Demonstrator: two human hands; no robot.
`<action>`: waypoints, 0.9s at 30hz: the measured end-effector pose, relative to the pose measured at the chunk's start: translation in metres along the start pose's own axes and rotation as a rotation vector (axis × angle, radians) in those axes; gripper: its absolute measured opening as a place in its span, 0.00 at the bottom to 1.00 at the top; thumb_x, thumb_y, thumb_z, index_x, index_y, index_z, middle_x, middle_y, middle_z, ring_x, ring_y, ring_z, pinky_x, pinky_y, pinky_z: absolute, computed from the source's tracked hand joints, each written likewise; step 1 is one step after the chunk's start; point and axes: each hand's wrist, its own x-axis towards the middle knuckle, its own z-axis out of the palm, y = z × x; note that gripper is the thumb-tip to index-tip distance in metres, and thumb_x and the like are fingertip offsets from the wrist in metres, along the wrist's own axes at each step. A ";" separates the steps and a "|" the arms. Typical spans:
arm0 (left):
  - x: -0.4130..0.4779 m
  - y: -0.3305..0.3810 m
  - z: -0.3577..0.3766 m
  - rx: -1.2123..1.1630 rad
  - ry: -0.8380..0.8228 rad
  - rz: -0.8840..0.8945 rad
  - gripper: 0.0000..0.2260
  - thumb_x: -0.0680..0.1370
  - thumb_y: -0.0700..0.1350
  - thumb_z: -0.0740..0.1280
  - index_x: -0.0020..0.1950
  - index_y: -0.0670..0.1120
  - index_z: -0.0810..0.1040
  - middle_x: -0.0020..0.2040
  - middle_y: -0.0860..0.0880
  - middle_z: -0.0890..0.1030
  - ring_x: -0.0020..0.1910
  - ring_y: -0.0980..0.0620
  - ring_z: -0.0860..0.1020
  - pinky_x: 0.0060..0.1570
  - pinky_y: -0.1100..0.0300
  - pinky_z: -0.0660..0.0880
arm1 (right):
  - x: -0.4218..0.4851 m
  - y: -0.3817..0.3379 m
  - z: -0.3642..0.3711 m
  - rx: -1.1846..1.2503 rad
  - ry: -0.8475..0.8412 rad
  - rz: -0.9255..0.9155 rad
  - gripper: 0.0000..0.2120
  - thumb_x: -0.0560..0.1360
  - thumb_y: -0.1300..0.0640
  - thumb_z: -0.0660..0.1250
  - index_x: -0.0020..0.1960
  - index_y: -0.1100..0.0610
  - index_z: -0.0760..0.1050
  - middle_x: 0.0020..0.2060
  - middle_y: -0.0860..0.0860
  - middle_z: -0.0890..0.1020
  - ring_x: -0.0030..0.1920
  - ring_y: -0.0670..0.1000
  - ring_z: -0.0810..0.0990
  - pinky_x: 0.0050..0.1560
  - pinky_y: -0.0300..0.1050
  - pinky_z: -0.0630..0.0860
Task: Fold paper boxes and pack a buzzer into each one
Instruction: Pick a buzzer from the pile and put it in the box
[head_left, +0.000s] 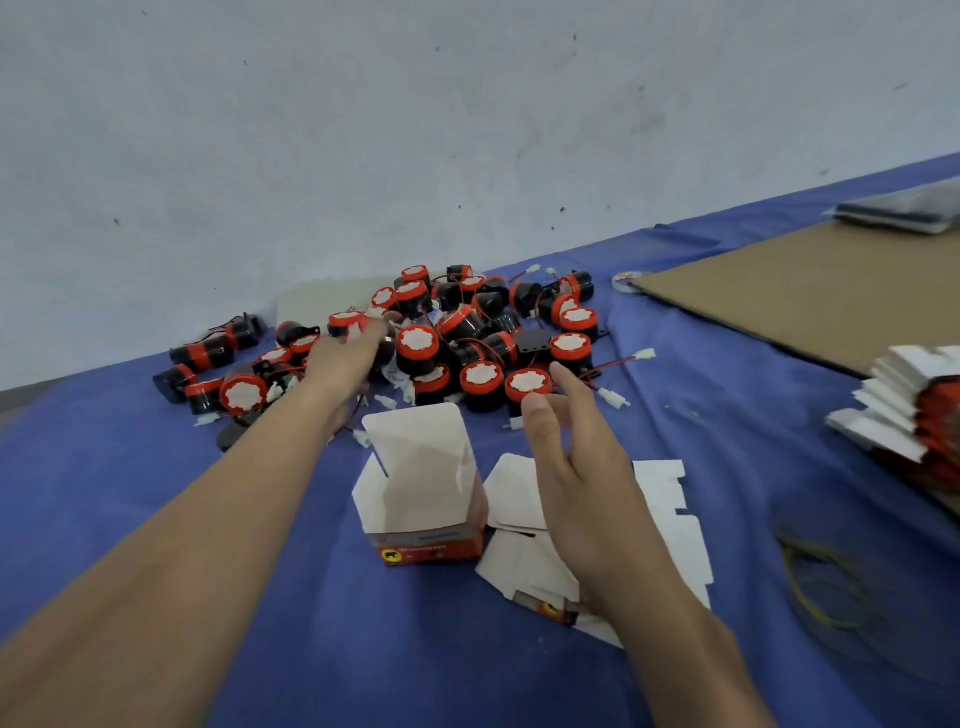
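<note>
A heap of several black and red buzzers (470, 325) with thin wires lies on the blue cloth (130, 493) by the wall. In front of it stands a folded paper box (423, 488), upright, its top flaps open, red print on its lower side. My left hand (345, 358) reaches into the left part of the heap, fingers stretched over the buzzers; whether it holds one I cannot tell. My right hand (566, 436) hovers open to the right of the box, above flat unfolded box blanks (670, 519), its fingertips near a red-capped buzzer (527, 384).
A brown cardboard sheet (789, 291) covers the table's right side. A stack of flat box blanks (904, 415) sits at the right edge. A yellow rubber band (821, 587) lies on the cloth at lower right. A grey wall stands behind the heap.
</note>
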 end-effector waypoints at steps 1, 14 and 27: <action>-0.009 0.013 -0.002 -0.030 0.025 0.059 0.19 0.74 0.56 0.71 0.52 0.41 0.78 0.46 0.43 0.80 0.42 0.45 0.78 0.38 0.58 0.74 | -0.001 -0.002 -0.001 0.019 0.026 -0.017 0.33 0.74 0.28 0.49 0.77 0.37 0.56 0.70 0.38 0.70 0.72 0.44 0.67 0.71 0.48 0.67; -0.236 0.012 -0.006 0.377 0.144 0.766 0.23 0.74 0.54 0.72 0.63 0.48 0.67 0.58 0.51 0.67 0.54 0.49 0.73 0.44 0.54 0.74 | -0.051 -0.057 0.002 0.203 -0.034 -0.195 0.21 0.78 0.36 0.60 0.71 0.35 0.67 0.66 0.35 0.70 0.64 0.32 0.72 0.57 0.25 0.71; -0.215 0.012 -0.064 0.457 -0.092 1.103 0.19 0.83 0.42 0.57 0.73 0.52 0.72 0.72 0.55 0.70 0.74 0.52 0.64 0.74 0.55 0.61 | -0.046 -0.077 -0.002 0.497 -0.031 0.132 0.08 0.81 0.59 0.61 0.52 0.56 0.79 0.41 0.52 0.81 0.34 0.54 0.83 0.25 0.45 0.74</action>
